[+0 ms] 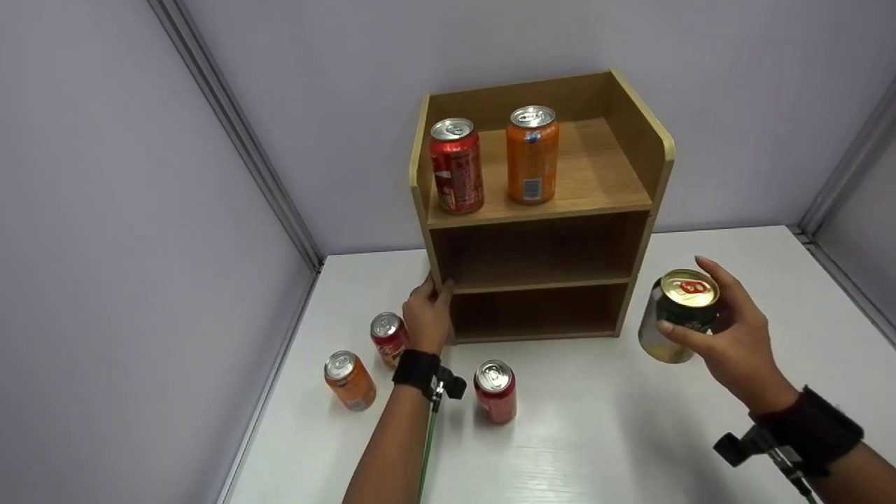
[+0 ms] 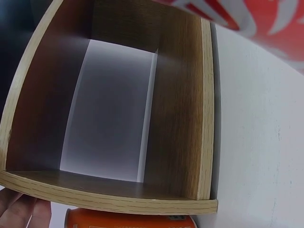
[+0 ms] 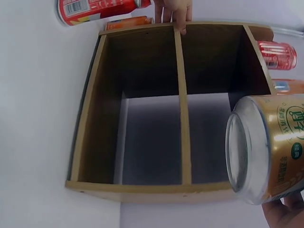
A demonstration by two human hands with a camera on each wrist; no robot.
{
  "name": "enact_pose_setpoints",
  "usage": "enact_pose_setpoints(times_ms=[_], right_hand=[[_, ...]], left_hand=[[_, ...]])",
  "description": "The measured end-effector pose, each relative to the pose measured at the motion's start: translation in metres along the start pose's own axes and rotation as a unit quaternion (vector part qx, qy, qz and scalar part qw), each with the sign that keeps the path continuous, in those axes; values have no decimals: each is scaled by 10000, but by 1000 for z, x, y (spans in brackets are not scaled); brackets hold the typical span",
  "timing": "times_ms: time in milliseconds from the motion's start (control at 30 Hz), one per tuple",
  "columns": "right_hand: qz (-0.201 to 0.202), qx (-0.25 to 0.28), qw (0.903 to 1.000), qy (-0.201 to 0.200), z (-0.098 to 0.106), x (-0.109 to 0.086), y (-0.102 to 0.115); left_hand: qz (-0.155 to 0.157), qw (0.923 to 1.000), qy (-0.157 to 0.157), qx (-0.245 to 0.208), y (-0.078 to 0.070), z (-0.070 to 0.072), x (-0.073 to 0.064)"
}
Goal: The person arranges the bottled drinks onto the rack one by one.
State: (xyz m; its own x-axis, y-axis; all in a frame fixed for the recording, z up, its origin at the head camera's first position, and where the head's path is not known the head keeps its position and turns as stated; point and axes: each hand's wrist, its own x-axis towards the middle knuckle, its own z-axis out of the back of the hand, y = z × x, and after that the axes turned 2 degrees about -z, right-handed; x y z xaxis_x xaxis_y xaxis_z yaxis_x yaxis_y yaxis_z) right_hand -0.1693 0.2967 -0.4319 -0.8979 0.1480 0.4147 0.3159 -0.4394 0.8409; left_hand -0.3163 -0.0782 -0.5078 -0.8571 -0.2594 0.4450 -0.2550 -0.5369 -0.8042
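A small wooden shelf unit (image 1: 539,285) stands against the back wall, its two lower compartments facing forward. At its left side panel, my left hand (image 1: 427,318) grips the edge, the thumb in front at the middle board and the fingers outside, as the right wrist view also shows. My right hand (image 1: 743,343) holds a gold and dark green drink can (image 1: 658,329) between thumb and fingers, raised off the table right of the unit. In the right wrist view this can (image 3: 285,147) shows its bare metal bottom. On the top board stand a red can (image 1: 458,171) and an orange can (image 1: 532,161).
Left of the unit, an orange can (image 1: 350,385) and a red can (image 1: 386,339) stand on the white table (image 1: 574,434), the red one close to my left wrist. Another red can (image 1: 495,392) is in front of the unit. Grey wall panels enclose the table.
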Motion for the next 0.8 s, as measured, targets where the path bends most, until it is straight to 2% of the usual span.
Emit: enact_pose_setpoints(times_ms=[300, 433, 533, 667, 800], right_hand=[[339, 513, 9981, 82, -14, 27, 23], [446, 583, 9973, -4, -17, 40, 37], [514, 842, 9950, -123, -19, 52, 48], [733, 1394, 9871, -276, -21, 70, 62], [1042, 2168, 9704, -192, -22, 87, 74]], left_hand=[[-1, 10000, -23, 37, 1, -3, 3], [54, 10000, 21, -48, 0, -3, 3], [57, 9999, 48, -120, 1, -4, 3], [119, 9998, 82, -119, 2, -6, 3], [67, 9999, 56, -129, 3, -8, 4]])
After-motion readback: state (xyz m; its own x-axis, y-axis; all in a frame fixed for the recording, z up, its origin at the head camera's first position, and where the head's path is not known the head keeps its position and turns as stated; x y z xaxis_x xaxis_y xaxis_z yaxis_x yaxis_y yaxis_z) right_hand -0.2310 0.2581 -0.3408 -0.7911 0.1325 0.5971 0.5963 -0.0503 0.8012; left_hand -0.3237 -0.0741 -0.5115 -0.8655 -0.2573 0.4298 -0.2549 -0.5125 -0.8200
